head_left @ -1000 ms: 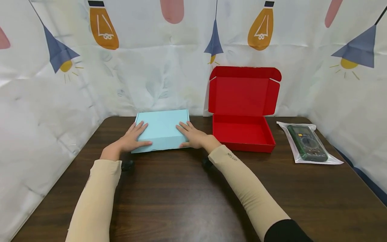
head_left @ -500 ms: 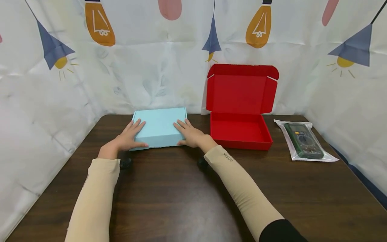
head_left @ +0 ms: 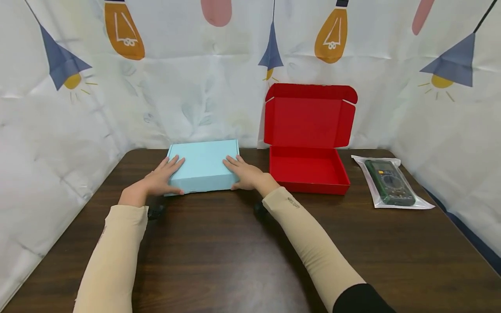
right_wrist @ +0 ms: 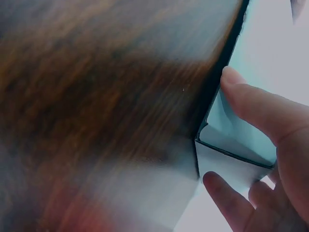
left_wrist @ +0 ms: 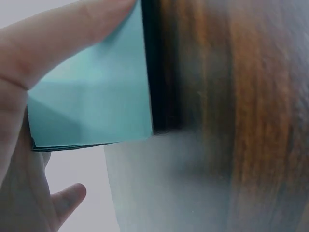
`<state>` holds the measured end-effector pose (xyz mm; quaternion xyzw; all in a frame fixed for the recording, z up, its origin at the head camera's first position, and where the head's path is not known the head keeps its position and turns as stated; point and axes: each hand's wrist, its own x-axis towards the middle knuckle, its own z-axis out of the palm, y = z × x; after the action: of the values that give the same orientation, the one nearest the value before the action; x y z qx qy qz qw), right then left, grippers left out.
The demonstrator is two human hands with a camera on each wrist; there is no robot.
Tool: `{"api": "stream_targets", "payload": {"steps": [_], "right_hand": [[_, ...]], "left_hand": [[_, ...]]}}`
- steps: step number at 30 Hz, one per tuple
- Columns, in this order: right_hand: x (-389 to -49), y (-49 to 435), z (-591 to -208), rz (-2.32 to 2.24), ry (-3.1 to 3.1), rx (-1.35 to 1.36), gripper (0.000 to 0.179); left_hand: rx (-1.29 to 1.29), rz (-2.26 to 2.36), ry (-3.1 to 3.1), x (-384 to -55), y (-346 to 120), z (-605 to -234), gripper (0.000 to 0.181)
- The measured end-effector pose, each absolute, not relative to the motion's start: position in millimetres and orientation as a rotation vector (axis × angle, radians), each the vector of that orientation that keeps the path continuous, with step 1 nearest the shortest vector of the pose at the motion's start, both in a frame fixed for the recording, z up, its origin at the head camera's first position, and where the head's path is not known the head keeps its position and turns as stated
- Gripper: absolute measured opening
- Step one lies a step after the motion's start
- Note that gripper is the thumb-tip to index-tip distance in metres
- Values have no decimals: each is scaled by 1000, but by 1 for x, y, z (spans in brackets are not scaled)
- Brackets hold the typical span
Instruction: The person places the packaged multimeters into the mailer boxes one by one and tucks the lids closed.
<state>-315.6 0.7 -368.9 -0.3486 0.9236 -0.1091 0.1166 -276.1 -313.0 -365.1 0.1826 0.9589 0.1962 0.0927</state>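
A closed light-blue cardboard box (head_left: 203, 163) lies toward the back of the table. My left hand (head_left: 158, 177) touches its left end, fingers spread over the top edge and thumb low by the front. In the left wrist view, the thumb (left_wrist: 63, 38) reaches across the box's front face (left_wrist: 96, 111). My right hand (head_left: 250, 176) is at the opposite end, fingers spread on the lid. The right wrist view has its thumb (right_wrist: 256, 104) lying along the front of the box (right_wrist: 231, 128), with a finger (right_wrist: 222, 191) at the end wall.
To the right of the blue box stands a red cardboard box (head_left: 309, 167), its lid raised against the printed curtain (head_left: 219, 87). Farther right, a green multimeter (head_left: 389, 182) lies in a clear plastic bag (head_left: 373, 198) on the dark wooden table (head_left: 215, 252).
The head view has shifted slightly, moving the scene left. My thumbs have slid outward along the box front, the left one most. The blue box keeps about the same place beside the red one.
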Motion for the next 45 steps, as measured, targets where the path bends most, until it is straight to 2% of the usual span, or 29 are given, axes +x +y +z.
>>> {"api": "stream_targets", "payload": {"steps": [22,45], "right_hand": [[-320,4,-370,-417,2676,-985,96],[-318,2,-372,-358,2775,-974,89]], "left_hand": [[557,521,2830,-275,-314,-361,115],[607,507,2843,-273,-314,-363,106]]}}
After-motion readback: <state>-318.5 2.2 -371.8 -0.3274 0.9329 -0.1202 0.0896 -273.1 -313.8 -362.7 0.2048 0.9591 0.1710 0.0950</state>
